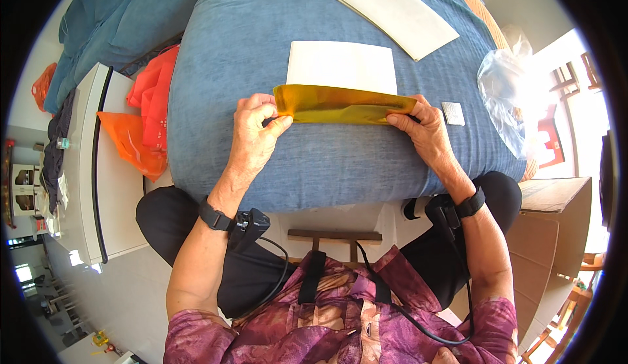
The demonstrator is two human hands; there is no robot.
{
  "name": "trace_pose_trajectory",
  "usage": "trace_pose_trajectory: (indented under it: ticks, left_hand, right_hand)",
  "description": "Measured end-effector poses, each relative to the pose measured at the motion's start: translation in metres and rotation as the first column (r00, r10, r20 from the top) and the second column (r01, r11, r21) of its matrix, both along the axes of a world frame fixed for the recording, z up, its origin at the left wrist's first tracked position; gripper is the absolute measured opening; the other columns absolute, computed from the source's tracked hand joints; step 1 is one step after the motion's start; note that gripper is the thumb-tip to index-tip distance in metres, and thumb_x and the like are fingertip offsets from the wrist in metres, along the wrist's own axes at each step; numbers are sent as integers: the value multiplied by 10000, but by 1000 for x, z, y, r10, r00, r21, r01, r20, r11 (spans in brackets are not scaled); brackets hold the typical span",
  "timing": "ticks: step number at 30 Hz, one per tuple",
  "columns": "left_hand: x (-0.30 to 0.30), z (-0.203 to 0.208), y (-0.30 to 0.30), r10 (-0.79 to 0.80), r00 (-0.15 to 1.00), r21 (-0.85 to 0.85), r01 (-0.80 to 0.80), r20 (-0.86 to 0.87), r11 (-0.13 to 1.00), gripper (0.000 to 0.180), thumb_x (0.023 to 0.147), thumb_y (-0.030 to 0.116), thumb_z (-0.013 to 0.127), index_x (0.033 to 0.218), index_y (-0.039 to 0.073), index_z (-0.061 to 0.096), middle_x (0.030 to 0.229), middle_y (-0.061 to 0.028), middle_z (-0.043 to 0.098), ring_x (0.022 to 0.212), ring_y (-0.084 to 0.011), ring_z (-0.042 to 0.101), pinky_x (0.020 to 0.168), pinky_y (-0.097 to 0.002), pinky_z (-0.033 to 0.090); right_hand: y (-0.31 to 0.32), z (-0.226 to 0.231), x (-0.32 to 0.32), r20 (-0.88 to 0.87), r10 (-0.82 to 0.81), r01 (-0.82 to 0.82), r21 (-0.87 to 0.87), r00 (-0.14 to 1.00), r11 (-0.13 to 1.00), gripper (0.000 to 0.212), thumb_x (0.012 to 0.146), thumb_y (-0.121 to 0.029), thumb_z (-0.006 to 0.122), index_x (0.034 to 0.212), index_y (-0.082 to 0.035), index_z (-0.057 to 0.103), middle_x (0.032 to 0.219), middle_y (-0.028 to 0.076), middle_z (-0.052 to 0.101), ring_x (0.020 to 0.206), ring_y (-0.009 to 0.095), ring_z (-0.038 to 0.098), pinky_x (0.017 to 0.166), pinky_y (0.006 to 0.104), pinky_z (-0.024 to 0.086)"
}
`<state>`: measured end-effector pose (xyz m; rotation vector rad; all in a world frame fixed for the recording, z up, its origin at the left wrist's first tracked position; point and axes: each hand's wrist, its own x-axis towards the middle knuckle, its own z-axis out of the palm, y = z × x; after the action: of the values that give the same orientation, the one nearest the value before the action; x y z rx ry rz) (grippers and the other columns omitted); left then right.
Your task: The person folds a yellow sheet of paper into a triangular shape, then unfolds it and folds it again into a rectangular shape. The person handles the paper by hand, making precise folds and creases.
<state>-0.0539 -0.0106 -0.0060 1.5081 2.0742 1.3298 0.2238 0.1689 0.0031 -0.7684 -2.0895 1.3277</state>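
Note:
A shiny gold sheet (340, 104), foil or film by its look, is stretched between my two hands above the blue cloth surface. My left hand (256, 123) pinches its left end between thumb and fingers. At the opposite end, my right hand (422, 125) grips the sheet the same way, thumb on the near side. Just beyond the gold sheet lies a white sheet (341, 64), its near edge hidden behind the gold one. Farther off to the right rests a stack of white sheets (396, 17), set at a slant.
A small white square packet (453, 113) lies right of my right hand. Clear plastic bags (502, 96) hang over the right edge of the blue cloth (216, 69). Orange-red bags (134, 145) and a white cabinet (118, 200) stand left; a cardboard box (540, 246) is at right.

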Motion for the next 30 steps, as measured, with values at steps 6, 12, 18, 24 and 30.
trace_pose_trajectory:
  ticks: [6, 12, 18, 24, 30]
  left_hand:
    - [2, -4, 2, 22, 998, 24, -21, -60, 999, 196, 797, 77, 816, 780, -23, 648, 1072, -95, 669, 1041, -290, 536, 867, -411, 486]
    - [0, -9, 5, 40, 996, 2, -40, -74, 999, 208, 814, 93, 811, 773, -14, 638, 1076, -99, 664, 1038, -295, 530, 874, -417, 481]
    - [1, -9, 8, 40, 995, 25, -38, -89, 999, 207, 818, 106, 806, 787, -23, 647, 1074, -115, 672, 1010, -299, 549, 813, -419, 506]
    - [3, -8, 11, 79, 992, -39, -83, -94, 996, 212, 816, 143, 805, 783, -23, 678, 1059, -119, 682, 1001, -304, 567, 807, -442, 507]
    - [2, -7, 10, 79, 981, -64, -92, -179, 994, 252, 839, 191, 794, 734, 0, 667, 1075, -100, 676, 1035, -312, 536, 914, -471, 437]
  right_hand:
    - [2, -4, -5, 4, -52, 52, 20, 999, 998, 223, 926, -168, 766, 1092, -19, 764, 901, 45, 620, 831, 151, 594, 767, 303, 515]
    - [5, -1, -7, 63, -72, 67, 65, 995, 996, 254, 932, -200, 761, 1091, -2, 742, 826, 57, 591, 762, 135, 551, 704, 311, 480]
    - [9, 6, -4, 103, -34, 34, -2, 994, 999, 296, 921, -216, 778, 819, -28, 574, 747, 15, 493, 689, 101, 452, 629, 291, 418]
    - [9, 1, -4, 61, -39, 37, 38, 997, 999, 302, 905, -184, 784, 818, -43, 532, 710, -8, 452, 667, 89, 419, 608, 280, 402]
    - [6, 3, -5, 76, -77, 77, -6, 994, 997, 239, 898, -139, 784, 853, -31, 575, 723, -12, 483, 667, 79, 436, 604, 260, 408]
